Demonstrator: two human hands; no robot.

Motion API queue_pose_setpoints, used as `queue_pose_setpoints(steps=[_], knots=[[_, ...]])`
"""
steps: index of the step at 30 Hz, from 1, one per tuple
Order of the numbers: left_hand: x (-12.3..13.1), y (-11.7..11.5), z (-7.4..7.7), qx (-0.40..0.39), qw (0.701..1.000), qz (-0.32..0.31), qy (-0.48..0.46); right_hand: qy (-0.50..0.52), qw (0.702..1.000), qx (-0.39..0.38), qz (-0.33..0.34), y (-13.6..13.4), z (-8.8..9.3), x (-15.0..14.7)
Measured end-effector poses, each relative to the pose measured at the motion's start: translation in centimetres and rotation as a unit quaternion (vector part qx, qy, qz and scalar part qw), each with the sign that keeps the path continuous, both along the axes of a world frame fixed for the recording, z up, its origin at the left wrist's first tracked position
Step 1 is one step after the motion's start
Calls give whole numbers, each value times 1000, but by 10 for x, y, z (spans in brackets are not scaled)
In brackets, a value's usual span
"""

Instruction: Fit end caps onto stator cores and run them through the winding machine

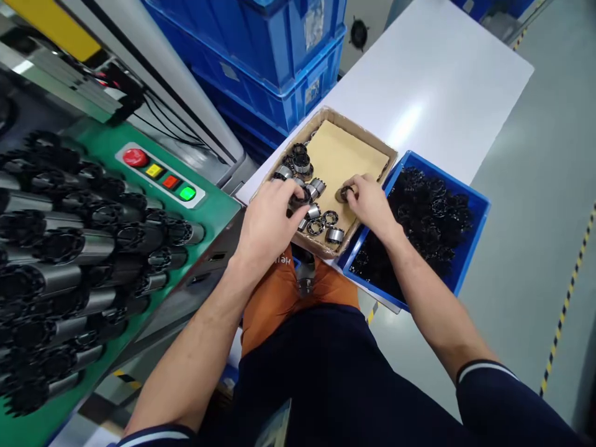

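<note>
Head view: a shallow brown cardboard box (363,131), lined with a tan sheet, is seen lying on a white table top (433,81). A cluster of small silvery steel rings (334,234) is gathered along its near left side. The left hand (272,217) is laid over that cluster with the fingers curled downward. Whether anything is gripped beneath them cannot be told, since the fingertips are hidden among the parts. The right hand (370,202) is held over the near middle of the box, and a small dark round ring (343,194) is pinched between its thumb and fingertips, just above the tan liner.

The rings are judged to be rigid metal, dense for their size and in no way fragile. Their smooth machined faces are likely to be slippery, and a ring set on its wall would probably roll. A hold is best taken across the outer wall between thumb and forefinger, or with a fingertip hooked through the bore.

A deep blue plastic bin (447,176), filled with black ring-shaped parts, is set touching the right side of the box. A green machine panel (218,205) with coloured push buttons is seen to the left, and stacked blue crates (279,49) are seen beyond the box.
</note>
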State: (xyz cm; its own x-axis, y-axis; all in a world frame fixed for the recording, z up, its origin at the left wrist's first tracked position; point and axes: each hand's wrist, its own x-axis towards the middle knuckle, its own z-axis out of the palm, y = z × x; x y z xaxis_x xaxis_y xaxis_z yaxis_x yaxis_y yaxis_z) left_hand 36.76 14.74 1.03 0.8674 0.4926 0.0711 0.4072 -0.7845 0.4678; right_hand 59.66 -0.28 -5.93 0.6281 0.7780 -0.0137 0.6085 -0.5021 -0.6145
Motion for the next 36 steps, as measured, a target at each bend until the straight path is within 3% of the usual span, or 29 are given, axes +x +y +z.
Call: queue_pose_setpoints(steps=[4,7,9,12,17,22,27,32,36], knots=[[70,2,5,-3,999,-46,4,-56,998,-12,-13,-6,14,13],[125,9,0,20,994,-79,77,-76,997,-10,-1,-16,24,-3],[142,15,-6,40,988,-99,115,-59,998,-11,37,-24,26,-21],[132,21,-11,84,984,-112,106,-9,994,-17,106,-31,24,-44],[100,26,-16,154,970,-127,142,20,991,-38,130,-26,24,-50],[106,26,-23,175,959,-142,170,14,985,-64,160,-23,30,-52],[113,26,-21,147,965,-151,157,3,990,-71,121,-22,24,-52],[107,21,-3,93,982,-103,126,-28,996,-61,53,-11,17,-44],[69,6,25,68,994,-69,60,-65,996,-47,47,-3,24,-34]])
